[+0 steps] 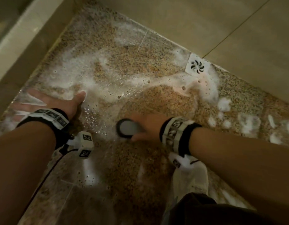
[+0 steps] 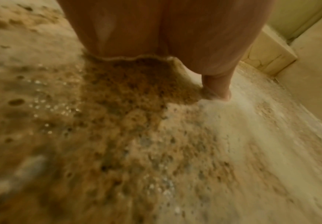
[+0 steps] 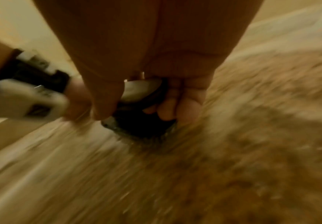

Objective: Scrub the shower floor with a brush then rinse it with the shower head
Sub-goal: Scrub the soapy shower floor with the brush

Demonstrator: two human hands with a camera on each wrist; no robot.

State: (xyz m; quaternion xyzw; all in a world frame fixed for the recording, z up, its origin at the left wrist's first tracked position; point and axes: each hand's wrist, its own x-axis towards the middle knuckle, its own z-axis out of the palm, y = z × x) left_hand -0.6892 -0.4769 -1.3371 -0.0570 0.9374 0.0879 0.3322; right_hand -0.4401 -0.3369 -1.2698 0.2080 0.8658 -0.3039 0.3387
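Nearest the person, the right hand (image 1: 147, 127) grips the shower head (image 1: 126, 128), a round black-rimmed head with a grey back turned up toward the head camera, so its face points down at the shower floor (image 1: 140, 168). The right wrist view shows the fingers (image 3: 167, 109) curled under the head and the thumb wrapped over the other side, clamped firmly on it. Holding it low and face down looks meant to drive the spray straight onto the speckled stone, and the patch around it already shows bare, wet and free of foam, which suggests rinsing is under way.

A little further out on the left, the left hand (image 1: 48, 103) lies flat on the wet floor, fingers straight and spread apart, the thumb (image 2: 218, 87) reaching into the suds. It holds nothing; it appears either to brace the crouching body or to sweep lather along.

Beyond both hands a broad band of white foam (image 1: 85, 78) curls across the floor toward the square white drain cover (image 1: 197, 65) at the far wall, where runoff is probably being steered. More foam clumps sit to the right. No brush is visible in any view.
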